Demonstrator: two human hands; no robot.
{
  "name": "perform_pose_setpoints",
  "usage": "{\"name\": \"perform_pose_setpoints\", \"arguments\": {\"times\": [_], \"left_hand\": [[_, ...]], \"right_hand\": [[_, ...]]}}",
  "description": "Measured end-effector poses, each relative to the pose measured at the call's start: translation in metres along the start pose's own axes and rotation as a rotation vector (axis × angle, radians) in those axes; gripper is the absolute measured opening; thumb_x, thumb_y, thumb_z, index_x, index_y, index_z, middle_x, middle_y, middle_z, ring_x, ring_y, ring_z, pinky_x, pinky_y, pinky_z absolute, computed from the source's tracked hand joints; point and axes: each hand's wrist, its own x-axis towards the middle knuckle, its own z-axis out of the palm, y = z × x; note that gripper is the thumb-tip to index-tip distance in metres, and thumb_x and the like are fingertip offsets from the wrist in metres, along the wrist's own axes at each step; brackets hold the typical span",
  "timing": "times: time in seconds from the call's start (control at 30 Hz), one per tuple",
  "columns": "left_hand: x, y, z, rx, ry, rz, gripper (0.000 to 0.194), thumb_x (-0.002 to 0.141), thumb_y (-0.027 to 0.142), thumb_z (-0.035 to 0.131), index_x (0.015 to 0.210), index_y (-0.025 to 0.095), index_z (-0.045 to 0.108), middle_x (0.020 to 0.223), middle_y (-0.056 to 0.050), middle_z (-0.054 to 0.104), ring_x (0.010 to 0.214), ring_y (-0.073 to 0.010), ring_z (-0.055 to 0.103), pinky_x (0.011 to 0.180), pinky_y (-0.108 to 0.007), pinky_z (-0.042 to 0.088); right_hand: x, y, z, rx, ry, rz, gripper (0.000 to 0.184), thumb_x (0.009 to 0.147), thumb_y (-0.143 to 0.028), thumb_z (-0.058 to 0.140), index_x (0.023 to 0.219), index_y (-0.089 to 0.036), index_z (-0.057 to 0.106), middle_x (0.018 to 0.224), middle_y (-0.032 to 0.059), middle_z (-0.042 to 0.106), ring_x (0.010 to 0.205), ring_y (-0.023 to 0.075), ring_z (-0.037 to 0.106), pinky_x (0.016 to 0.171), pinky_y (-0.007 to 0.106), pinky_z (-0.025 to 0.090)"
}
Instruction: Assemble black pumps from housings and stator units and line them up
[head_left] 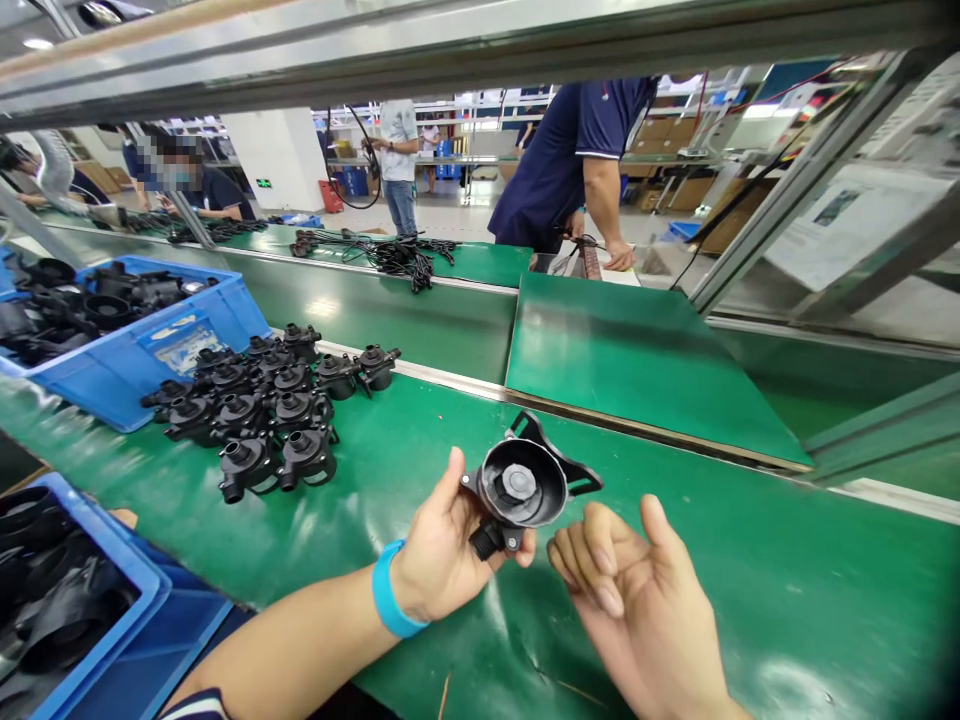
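Observation:
My left hand (446, 545), with a blue wristband, is closed around a black plastic pump housing (555, 490). The housing's round open cup faces up toward me, with a hub in its middle. A slotted bracket sticks out at its far right side, and a threaded port points down near my fingers. Just right of the housing is my right hand (645, 600), palm up, with its fingers loosely curled and the thumb held apart. Nothing shows in it. To the left, several similar black pump housings (304, 455) stand grouped on the green work surface (420, 420).
A blue bin (142, 350) full of black parts stands at the left, and another blue bin (150, 590) sits nearer me. Beyond a metal edge lie black cables (405, 262) and a raised green board (630, 350). Across the bench, a person (577, 160) leans over. A metal beam (450, 60) crosses overhead.

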Motion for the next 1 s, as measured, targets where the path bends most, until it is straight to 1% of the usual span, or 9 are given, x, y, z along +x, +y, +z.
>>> {"name": "perform_pose_setpoints", "arguments": {"times": [0.27, 0.4, 0.47, 0.53, 0.6, 0.67, 0.73, 0.87, 1.0], "left_hand": [[-0.001, 0.000, 0.004, 0.007, -0.021, 0.000, 0.065, 0.089, 0.071, 0.059, 0.092, 0.009, 0.074, 0.077, -0.008, 0.067, 0.065, -0.0144, 0.063, 0.059, -0.022, 0.051], [-0.003, 0.001, 0.006, 0.004, -0.015, -0.022, 0.062, 0.088, 0.069, 0.063, 0.105, 0.011, 0.076, 0.083, -0.008, 0.070, 0.065, -0.0142, 0.064, 0.060, -0.022, 0.052], [-0.003, -0.002, 0.007, 0.018, -0.017, -0.012, 0.057, 0.092, 0.065, 0.060, 0.116, 0.015, 0.074, 0.094, -0.008, 0.072, 0.071, -0.0145, 0.065, 0.065, -0.023, 0.053], [-0.002, -0.009, 0.005, 0.065, -0.018, 0.024, 0.049, 0.097, 0.058, 0.057, 0.126, 0.021, 0.069, 0.112, -0.008, 0.072, 0.086, -0.0167, 0.067, 0.077, -0.027, 0.056], [0.002, -0.019, -0.003, 0.164, -0.014, 0.054, 0.045, 0.099, 0.053, 0.055, 0.135, 0.026, 0.063, 0.131, -0.006, 0.066, 0.109, -0.0200, 0.065, 0.095, -0.033, 0.055], [0.008, -0.026, -0.016, 0.338, 0.012, 0.071, 0.049, 0.100, 0.054, 0.054, 0.141, 0.028, 0.057, 0.144, -0.006, 0.058, 0.130, -0.0225, 0.056, 0.113, -0.039, 0.046], [0.016, -0.027, -0.032, 0.540, 0.077, 0.094, 0.058, 0.101, 0.060, 0.047, 0.149, 0.028, 0.048, 0.151, -0.007, 0.051, 0.142, -0.0237, 0.046, 0.122, -0.043, 0.036], [0.030, -0.012, -0.055, 0.833, 0.171, 0.336, 0.071, 0.099, 0.072, 0.031, 0.159, 0.034, 0.025, 0.161, -0.008, 0.032, 0.147, -0.0273, 0.040, 0.125, -0.049, 0.029], [0.034, 0.004, -0.062, 1.176, 0.102, 0.566, 0.102, 0.079, 0.088, 0.052, 0.160, 0.035, 0.018, 0.162, -0.011, 0.024, 0.152, -0.0351, 0.028, 0.127, -0.056, 0.021]], "right_hand": [[0.003, 0.003, -0.002, -0.130, 0.115, -0.082, 0.048, 0.096, -0.066, 0.051, 0.080, -0.022, 0.060, 0.058, -0.0003, 0.044, 0.060, 0.0156, 0.038, 0.064, 0.031, 0.039], [0.005, 0.010, -0.008, -0.264, 0.108, -0.272, 0.046, 0.092, -0.069, 0.057, 0.105, -0.025, 0.063, 0.093, 0.0046, 0.060, 0.084, 0.0193, 0.054, 0.075, 0.032, 0.047], [0.006, 0.014, -0.015, -0.449, 0.012, -0.423, 0.073, 0.078, -0.075, 0.071, 0.133, -0.031, 0.053, 0.133, 0.0081, 0.054, 0.118, 0.0267, 0.053, 0.095, 0.038, 0.048], [0.010, 0.019, -0.022, -0.655, -0.077, -0.496, 0.107, 0.067, -0.068, 0.086, 0.153, -0.036, 0.031, 0.157, 0.0087, 0.035, 0.140, 0.0324, 0.041, 0.112, 0.044, 0.039], [0.016, 0.022, -0.027, -0.775, -0.080, -0.461, 0.114, 0.070, -0.054, 0.090, 0.156, -0.037, 0.018, 0.156, 0.0109, 0.037, 0.139, 0.0321, 0.044, 0.116, 0.048, 0.036], [0.025, 0.024, -0.032, -0.821, -0.007, -0.443, 0.102, 0.074, -0.045, 0.089, 0.152, -0.034, 0.025, 0.141, 0.0109, 0.051, 0.126, 0.0285, 0.055, 0.108, 0.046, 0.043], [0.034, 0.025, -0.036, -0.824, 0.049, -0.546, 0.093, 0.072, -0.043, 0.090, 0.143, -0.030, 0.033, 0.130, 0.0099, 0.056, 0.117, 0.0265, 0.060, 0.102, 0.043, 0.047], [0.049, 0.026, -0.043, -0.819, 0.033, -0.818, 0.086, 0.068, -0.043, 0.091, 0.134, -0.026, 0.038, 0.128, 0.0112, 0.055, 0.113, 0.0260, 0.061, 0.101, 0.041, 0.048], [0.061, 0.033, -0.050, -0.988, -0.032, -0.681, 0.086, 0.066, -0.038, 0.090, 0.136, -0.025, 0.042, 0.125, 0.0096, 0.059, 0.112, 0.0258, 0.062, 0.101, 0.041, 0.048]]}}
